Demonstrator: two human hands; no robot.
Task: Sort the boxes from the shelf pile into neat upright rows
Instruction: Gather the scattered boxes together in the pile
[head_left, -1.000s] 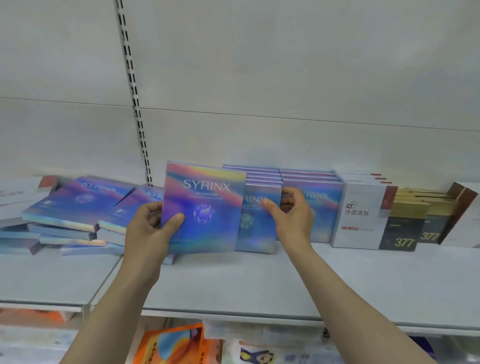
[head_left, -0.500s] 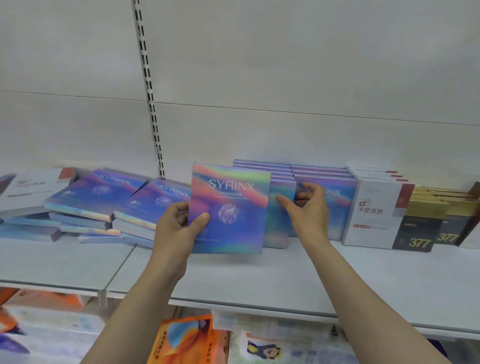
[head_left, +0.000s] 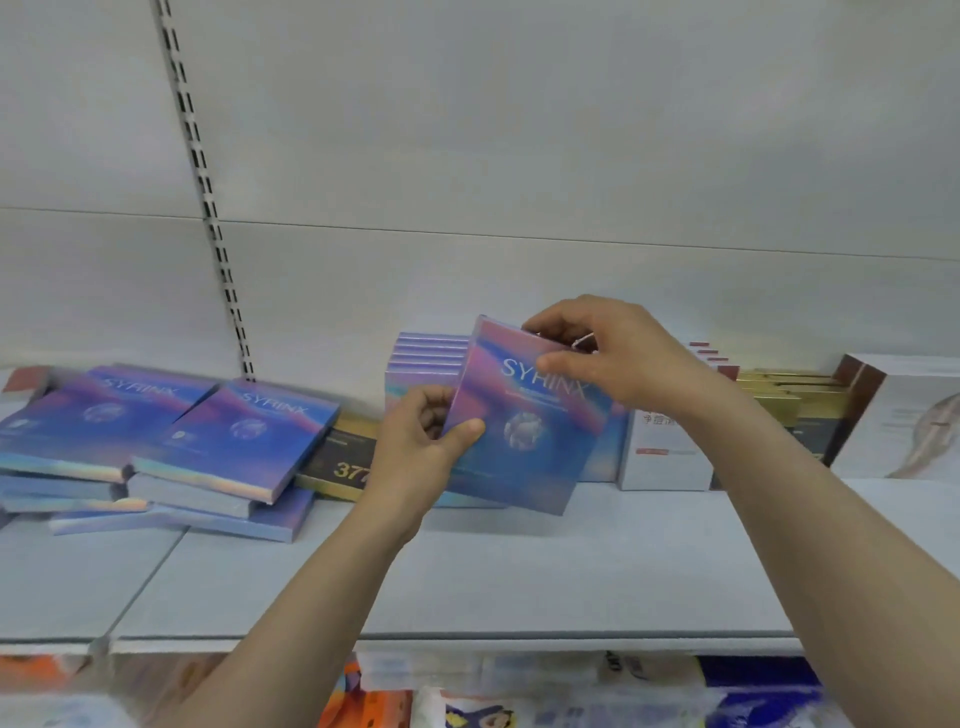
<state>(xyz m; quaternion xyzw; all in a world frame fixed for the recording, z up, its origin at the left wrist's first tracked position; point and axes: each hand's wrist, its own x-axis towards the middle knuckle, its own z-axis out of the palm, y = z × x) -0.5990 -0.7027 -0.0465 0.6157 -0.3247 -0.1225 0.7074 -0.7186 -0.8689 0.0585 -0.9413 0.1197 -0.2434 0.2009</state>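
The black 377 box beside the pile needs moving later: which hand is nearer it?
Left. The left hand sits right beside the black 377 box; the right hand is farther right.

Your left hand (head_left: 421, 447) hides the held box's (head_left: 524, 415) left edge and half the "377" box (head_left: 340, 457). Your right hand (head_left: 608, 353) covers its top right corner and the row (head_left: 426, 353) behind. The white box's (head_left: 667, 457) print is blurred. The pile (head_left: 156, 441) runs off the left edge. The goods under the shelf (head_left: 519, 587) are smeared beyond reading.
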